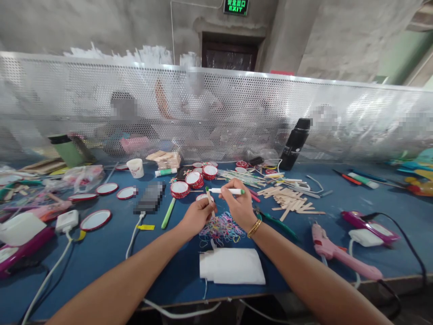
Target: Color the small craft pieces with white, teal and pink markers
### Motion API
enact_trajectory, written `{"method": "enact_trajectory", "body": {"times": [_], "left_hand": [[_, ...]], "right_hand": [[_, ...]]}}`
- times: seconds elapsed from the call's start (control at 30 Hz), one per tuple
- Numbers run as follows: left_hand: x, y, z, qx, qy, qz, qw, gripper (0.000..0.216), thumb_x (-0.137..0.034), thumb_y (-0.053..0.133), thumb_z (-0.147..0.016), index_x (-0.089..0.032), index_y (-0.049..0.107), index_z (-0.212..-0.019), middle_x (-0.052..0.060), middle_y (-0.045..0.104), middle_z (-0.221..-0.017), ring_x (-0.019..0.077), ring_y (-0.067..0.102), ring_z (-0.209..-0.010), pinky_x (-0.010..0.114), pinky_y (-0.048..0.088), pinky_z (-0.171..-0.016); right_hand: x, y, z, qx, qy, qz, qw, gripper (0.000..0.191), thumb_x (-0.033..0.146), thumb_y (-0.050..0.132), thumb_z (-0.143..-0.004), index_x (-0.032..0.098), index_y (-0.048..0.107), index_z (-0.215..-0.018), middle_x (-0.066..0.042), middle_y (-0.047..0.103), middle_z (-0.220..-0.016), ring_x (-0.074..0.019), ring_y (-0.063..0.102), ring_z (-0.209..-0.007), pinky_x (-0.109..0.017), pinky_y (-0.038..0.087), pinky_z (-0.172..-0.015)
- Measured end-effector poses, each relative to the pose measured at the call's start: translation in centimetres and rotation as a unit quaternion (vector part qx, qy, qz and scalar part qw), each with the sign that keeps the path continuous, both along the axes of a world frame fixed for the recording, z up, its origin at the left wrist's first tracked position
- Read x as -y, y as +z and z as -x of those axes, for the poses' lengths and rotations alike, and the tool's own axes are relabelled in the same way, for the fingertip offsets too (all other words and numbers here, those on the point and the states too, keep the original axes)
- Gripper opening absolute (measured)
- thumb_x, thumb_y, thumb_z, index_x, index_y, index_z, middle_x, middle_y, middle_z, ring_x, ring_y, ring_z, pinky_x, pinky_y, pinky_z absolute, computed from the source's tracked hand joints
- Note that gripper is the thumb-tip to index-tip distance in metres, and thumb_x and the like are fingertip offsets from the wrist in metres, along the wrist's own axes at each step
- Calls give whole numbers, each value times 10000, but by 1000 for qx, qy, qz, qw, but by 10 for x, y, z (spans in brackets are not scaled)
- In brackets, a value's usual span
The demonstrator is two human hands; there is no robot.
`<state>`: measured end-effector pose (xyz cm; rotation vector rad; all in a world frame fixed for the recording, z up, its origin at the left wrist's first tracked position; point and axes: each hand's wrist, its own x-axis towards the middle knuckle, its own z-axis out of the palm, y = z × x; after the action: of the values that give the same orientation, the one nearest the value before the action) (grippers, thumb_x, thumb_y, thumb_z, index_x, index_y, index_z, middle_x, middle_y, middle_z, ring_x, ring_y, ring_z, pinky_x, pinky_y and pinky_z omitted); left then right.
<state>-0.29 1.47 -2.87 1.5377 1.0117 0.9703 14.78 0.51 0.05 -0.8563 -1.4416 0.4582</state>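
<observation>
At the near edge of the blue worktop (pixel 176 271), a white folded bundle (pixel 233 266) was placed, soft-looking and roughly oblong, with a thin string hung from it. To its right, a smooth pink glue gun (pixel 341 255) was laid on its side. Just beyond the bundle, thin coloured loops (pixel 223 229) were tangled in a loose heap, and green-handled pliers (pixel 280 224) were left beside the right forearm.

Over the far part of the heap, a narrow wooden stick (pixel 210 201) was pinched nearly upright between the thumb and fingers of the left hand (pixel 199 213), its upper end coloured green. A slim white marker (pixel 233 191) was gripped in the right hand (pixel 239 206), held almost level with its tip aimed at that green end; whether contact was made could not be told.

A smear was judged possible if wet ink were brushed by a finger. The stick could also be twisted or tipped by sideways pressure, being secured only by a pinch; if it were dropped, the loops could be stained.

Farther off, flat pale wooden sticks (pixel 291 201) were scattered, and round, white-faced discs with red rims (pixel 180 188) were stacked. Behind them, a black cylindrical flask (pixel 296 144) was stood before a perforated, metallic-looking panel (pixel 237 126).
</observation>
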Motion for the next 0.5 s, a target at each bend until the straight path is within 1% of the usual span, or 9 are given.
{"method": "enact_trajectory", "body": {"times": [0.1,0.23,0.5], "left_hand": [[0,-1,0,-3,-2,1,1000,433,-608,582,-756,-178,561,-707,-74,365,-458,80,285,-420,243,178,-437],[0,1,0,-8,4,-9,1000,414,-589,572,-772,-180,556,-711,-69,381,-465,82,301,-429,242,204,-444],[2,1,-1,-12,1,-1,1000,424,-598,569,-768,-178,557,-718,-73,362,-473,84,294,-434,245,202,-449]], "right_hand": [[0,0,0,10,-6,5,1000,170,273,579,-859,213,553,-702,24,606,-636,-145,559,-610,-287,438,-632],[-1,0,-1,0,-26,0,1000,163,272,581,-860,213,555,-710,26,602,-641,-146,564,-627,-296,444,-662],[1,0,1,2,-6,9,1000,165,278,583,-857,214,554,-707,25,604,-629,-146,559,-609,-289,443,-626]]}}
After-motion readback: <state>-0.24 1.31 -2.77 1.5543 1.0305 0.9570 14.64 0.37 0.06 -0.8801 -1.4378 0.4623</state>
